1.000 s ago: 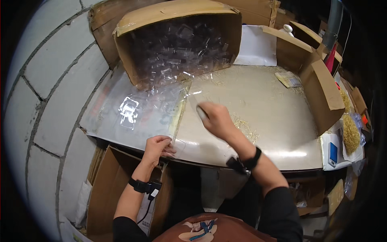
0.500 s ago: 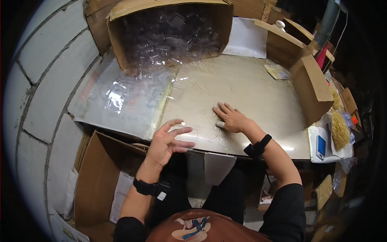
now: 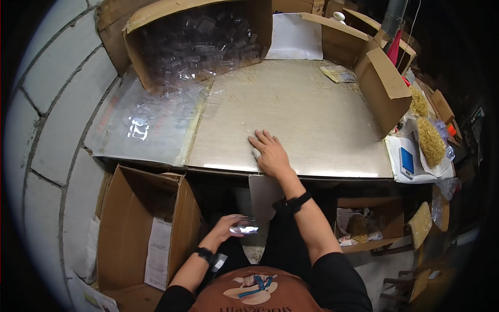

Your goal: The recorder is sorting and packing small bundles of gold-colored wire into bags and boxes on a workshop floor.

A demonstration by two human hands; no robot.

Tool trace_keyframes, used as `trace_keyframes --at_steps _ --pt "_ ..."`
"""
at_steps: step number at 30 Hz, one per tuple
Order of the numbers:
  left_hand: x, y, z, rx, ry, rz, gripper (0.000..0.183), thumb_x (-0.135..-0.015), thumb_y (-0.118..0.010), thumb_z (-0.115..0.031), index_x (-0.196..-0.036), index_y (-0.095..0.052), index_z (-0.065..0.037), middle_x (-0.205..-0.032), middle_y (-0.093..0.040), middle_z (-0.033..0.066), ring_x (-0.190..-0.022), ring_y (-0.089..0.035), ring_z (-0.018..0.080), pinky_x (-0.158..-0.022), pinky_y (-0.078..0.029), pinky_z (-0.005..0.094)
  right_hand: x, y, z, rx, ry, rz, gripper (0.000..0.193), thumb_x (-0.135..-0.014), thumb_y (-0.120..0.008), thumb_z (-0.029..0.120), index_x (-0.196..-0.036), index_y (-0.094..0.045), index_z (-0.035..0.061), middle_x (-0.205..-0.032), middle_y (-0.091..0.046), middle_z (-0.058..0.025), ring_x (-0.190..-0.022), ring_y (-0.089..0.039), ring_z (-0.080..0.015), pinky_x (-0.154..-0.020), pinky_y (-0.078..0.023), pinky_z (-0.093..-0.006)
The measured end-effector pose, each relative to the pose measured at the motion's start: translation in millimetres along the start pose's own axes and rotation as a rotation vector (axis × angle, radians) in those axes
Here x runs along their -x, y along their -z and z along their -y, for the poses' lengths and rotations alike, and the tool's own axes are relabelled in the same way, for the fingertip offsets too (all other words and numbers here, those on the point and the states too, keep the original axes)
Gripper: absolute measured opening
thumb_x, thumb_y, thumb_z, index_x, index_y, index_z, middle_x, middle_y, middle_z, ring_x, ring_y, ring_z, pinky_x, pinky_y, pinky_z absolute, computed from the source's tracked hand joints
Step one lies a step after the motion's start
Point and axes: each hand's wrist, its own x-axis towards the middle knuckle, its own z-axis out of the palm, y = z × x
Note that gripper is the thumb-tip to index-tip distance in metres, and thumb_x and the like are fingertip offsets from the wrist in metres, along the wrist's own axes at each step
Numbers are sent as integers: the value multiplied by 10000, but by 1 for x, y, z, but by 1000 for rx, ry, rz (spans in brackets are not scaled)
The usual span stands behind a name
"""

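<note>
My left hand [image 3: 224, 228] is below the table's front edge, above my lap. It is closed around a small clear plastic box [image 3: 244, 229] that catches the light; its exact shape is hard to make out. My right hand [image 3: 272, 156] lies flat on the table [image 3: 317, 114] close to the front edge, fingers spread and pointing away from me, one finger wrapped in a pale covering. A white flap [image 3: 264, 195] hangs from the edge beneath my right wrist. Thin pale strands [image 3: 262, 92] lie scattered farther back on the tabletop.
A large carton [image 3: 134, 57] at the back left holds many clear plastic pieces [image 3: 202, 47]. An open carton [image 3: 125, 229] stands below left, another [image 3: 371, 236] below right. Cardboard walls [image 3: 382, 99] border the right side, near a blue scale [image 3: 407, 162] and golden strands in a bag [image 3: 430, 143].
My left hand has dropped from the table's edge toward my lap with the clear plastic box. The right hand has slid toward the front edge, and the strands beside it no longer show there.
</note>
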Motion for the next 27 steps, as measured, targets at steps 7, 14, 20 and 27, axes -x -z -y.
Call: trace_keyframes --at_steps 7,14,20,27 --pt "-26 -52 1 111 -10 147 450 -983 -325 -298 -1270 -417 36 -1150 -576 245 -907 -650 382 -694 -581 401 55 29 50 13 -91 4 584 -709 -512 0 -1291 -458 14 -1370 -419 -162 -1299 -349 -345 -1067 -317 -393" --pt "-22 -50 13 188 30 112 465 -1000 -265 -325 -1261 -410 32 -1156 -570 253 -912 -648 383 -702 -585 391 89 48 55 -85 -34 34 520 -730 -537 4 -1249 -501 20 -1355 -436 -165 -1292 -364 -352 -1033 -355 -408" --pt "-27 -43 30 328 -69 35 421 -998 -313 -320 -1212 -444 17 -1048 -623 188 -872 -668 304 -653 -595 382 132 60 64 -244 -1 79 518 -698 -487 -130 -1192 -538 15 -1272 -511 -171 -1219 -457 -330 -991 -415 -387" --pt "-21 -41 27 233 -79 73 392 -983 -375 -339 -1106 -531 -2 -984 -642 137 -794 -668 229 -611 -585 362 199 11 78 -529 -146 249 464 -689 -467 -126 -1128 -568 -13 -1147 -572 -222 -1070 -549 -376 -921 -457 -400"
